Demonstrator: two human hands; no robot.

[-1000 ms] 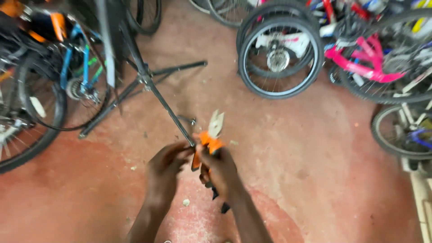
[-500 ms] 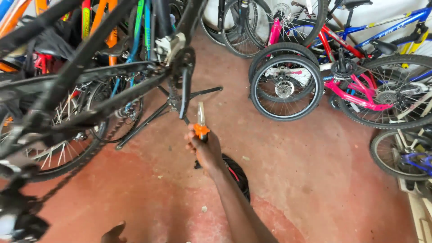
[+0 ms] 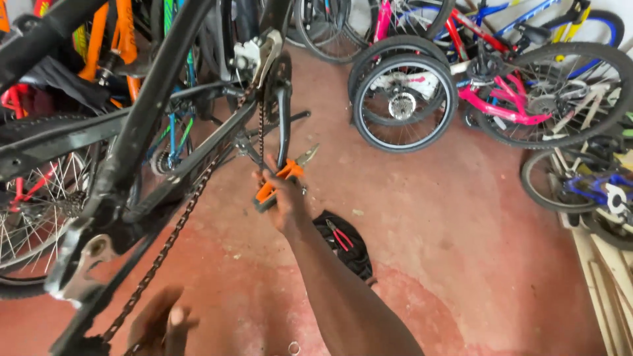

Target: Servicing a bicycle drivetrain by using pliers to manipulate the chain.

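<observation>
My right hand [image 3: 285, 201] grips orange-handled pliers [image 3: 285, 177], jaws pointing up and to the right, close beside the black crank arm [image 3: 283, 125] of a black bicycle frame [image 3: 148, 112] raised in front of me. A loose chain [image 3: 175, 234] hangs from the crank area down to the lower left. My left hand [image 3: 161, 326] is low in the view near the chain's lower end, blurred, fingers apart; whether it touches the chain I cannot tell.
A black pouch with red-handled pliers [image 3: 344, 242] lies on the red floor under my right forearm. Several bicycles crowd the back and right, among them a pink one [image 3: 508, 105] and a small wheel [image 3: 403, 102]. Wooden slats [image 3: 606, 277] lie at the right edge.
My view has lifted and moved closer to the black frame. The right hand carried the pliers up to the crank. The left hand let go of the pliers and dropped low by the chain.
</observation>
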